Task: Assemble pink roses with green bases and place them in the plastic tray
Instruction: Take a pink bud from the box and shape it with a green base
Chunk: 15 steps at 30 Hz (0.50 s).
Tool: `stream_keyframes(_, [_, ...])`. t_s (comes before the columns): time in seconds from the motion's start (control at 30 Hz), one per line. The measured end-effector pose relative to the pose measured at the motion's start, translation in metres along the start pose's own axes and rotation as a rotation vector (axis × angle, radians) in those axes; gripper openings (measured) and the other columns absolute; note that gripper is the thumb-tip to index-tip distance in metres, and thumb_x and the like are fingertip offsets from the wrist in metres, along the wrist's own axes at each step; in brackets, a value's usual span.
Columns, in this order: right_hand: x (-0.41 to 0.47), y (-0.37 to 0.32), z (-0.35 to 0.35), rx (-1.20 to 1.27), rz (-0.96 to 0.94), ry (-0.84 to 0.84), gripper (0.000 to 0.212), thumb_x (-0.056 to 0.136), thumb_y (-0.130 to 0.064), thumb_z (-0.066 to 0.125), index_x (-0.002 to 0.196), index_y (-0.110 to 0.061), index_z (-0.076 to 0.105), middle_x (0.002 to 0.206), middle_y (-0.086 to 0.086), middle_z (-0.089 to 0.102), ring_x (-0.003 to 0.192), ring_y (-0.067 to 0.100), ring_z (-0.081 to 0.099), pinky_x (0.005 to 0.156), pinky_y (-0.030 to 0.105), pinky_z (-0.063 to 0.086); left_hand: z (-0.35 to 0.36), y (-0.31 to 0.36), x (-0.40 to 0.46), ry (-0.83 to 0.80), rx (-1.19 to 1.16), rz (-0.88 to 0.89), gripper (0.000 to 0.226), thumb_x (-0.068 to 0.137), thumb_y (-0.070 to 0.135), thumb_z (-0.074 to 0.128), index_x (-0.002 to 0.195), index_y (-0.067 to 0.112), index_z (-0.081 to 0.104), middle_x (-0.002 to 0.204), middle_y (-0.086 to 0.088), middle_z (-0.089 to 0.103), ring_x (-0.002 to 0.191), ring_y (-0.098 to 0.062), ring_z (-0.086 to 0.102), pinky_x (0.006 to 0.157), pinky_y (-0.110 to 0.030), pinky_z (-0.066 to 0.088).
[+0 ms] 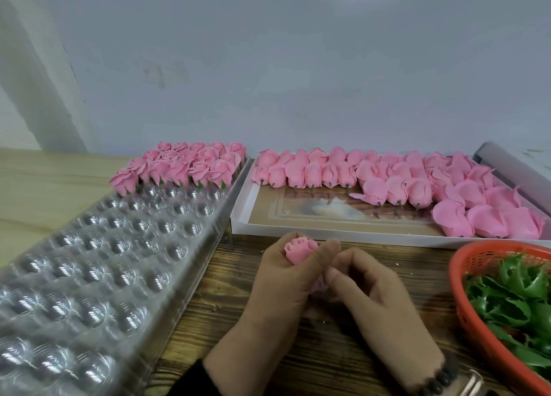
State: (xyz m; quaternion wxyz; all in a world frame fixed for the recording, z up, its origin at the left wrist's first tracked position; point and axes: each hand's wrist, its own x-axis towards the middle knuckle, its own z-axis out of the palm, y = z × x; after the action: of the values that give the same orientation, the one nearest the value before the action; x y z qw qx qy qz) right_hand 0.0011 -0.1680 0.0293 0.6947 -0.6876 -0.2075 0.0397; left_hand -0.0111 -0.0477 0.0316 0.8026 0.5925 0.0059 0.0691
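The left hand (286, 273) holds a pink rose (298, 251) in a curled grip, bloom poking up above thumb and forefinger, lower end hidden in the palm. The right hand (366, 291) has its fingers curled narrowly against the rose's underside; whether that grip pinches it or a base cannot be told. Both hover over the desk (328, 366). The plastic tray (119, 261) lies left, finished roses (185, 164) filling its far end. Green bases (512, 294) sit in a red basket (465, 306) at right, unassembled buds (387, 181) in a white box (238, 219) beyond.
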Motion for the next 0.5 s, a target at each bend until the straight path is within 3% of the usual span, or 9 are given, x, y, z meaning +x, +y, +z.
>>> stream_keyframes(0.1, [-0.0001, 0.0041, -0.0034, -0.129, -0.112, 0.124, 0.011, 0.077, -0.009, 0.063, 0.082, -0.019, 0.061, 0.077, 0.003, 0.064, 0.073, 0.010, 0.060, 0.070, 0.019, 0.048, -0.0087, 0.0027, 0.0024, 0.006, 0.316, 0.138, 0.023, 0.072, 0.012, 0.075, 0.069, 0.010, 0.052, 0.055, 0.002, 0.054, 0.049, -0.007, 0.052, 0.046, -0.020, 0.045])
stream_keyframes(0.17, [0.0003, 0.0060, -0.0054, -0.181, -0.144, 0.119, 0.023, 0.077, -0.012, 0.069, 0.093, -0.026, 0.061, 0.089, -0.004, 0.064, 0.086, 0.007, 0.059, 0.079, 0.015, 0.044, -0.0102, 0.0030, 0.0031, -0.023, 0.455, 0.133, 0.029, 0.071, 0.003, 0.075, 0.084, 0.017, 0.053, 0.063, 0.003, 0.056, 0.053, -0.008, 0.052, 0.048, -0.026, 0.047])
stream_keyframes(0.23, [0.0012, 0.0052, -0.0068, -0.227, -0.145, 0.042, 0.030, 0.077, -0.017, 0.072, 0.101, -0.030, 0.061, 0.098, -0.007, 0.064, 0.091, 0.005, 0.058, 0.080, 0.011, 0.042, -0.0089, 0.0030, 0.0026, -0.083, 0.544, 0.099, 0.058, 0.070, -0.002, 0.070, 0.114, 0.030, 0.048, 0.074, 0.003, 0.060, 0.060, -0.007, 0.057, 0.061, -0.030, 0.052])
stream_keyframes(0.33, [0.0021, 0.0029, -0.0090, -0.165, -0.076, -0.114, 0.038, 0.077, -0.006, 0.072, 0.105, -0.031, 0.064, 0.098, -0.008, 0.065, 0.088, 0.004, 0.060, 0.074, 0.012, 0.046, -0.0080, 0.0016, 0.0016, -0.152, 0.715, 0.113, 0.093, 0.073, 0.007, 0.071, 0.140, 0.044, 0.018, 0.090, 0.010, 0.064, 0.076, 0.001, 0.063, 0.076, -0.015, 0.050])
stream_keyframes(0.47, [0.0041, 0.0007, -0.0105, -0.131, -0.024, -0.148, 0.029, 0.076, 0.000, 0.069, 0.094, -0.023, 0.068, 0.086, 0.004, 0.067, 0.077, 0.025, 0.059, 0.073, 0.032, 0.049, -0.0080, -0.0004, 0.0026, -0.213, 0.797, 0.104, 0.108, 0.071, 0.011, 0.074, 0.127, 0.062, -0.003, 0.091, 0.015, 0.062, 0.080, 0.008, 0.060, 0.070, -0.003, 0.043])
stream_keyframes(0.5, [0.0042, 0.0001, -0.0107, -0.121, -0.027, -0.151, 0.023, 0.076, -0.001, 0.069, 0.090, -0.020, 0.068, 0.081, 0.005, 0.067, 0.074, 0.025, 0.059, 0.071, 0.032, 0.049, -0.0074, -0.0008, 0.0021, -0.227, 0.798, 0.108, 0.108, 0.072, 0.012, 0.075, 0.124, 0.064, -0.004, 0.088, 0.016, 0.062, 0.079, 0.010, 0.059, 0.069, -0.001, 0.041])
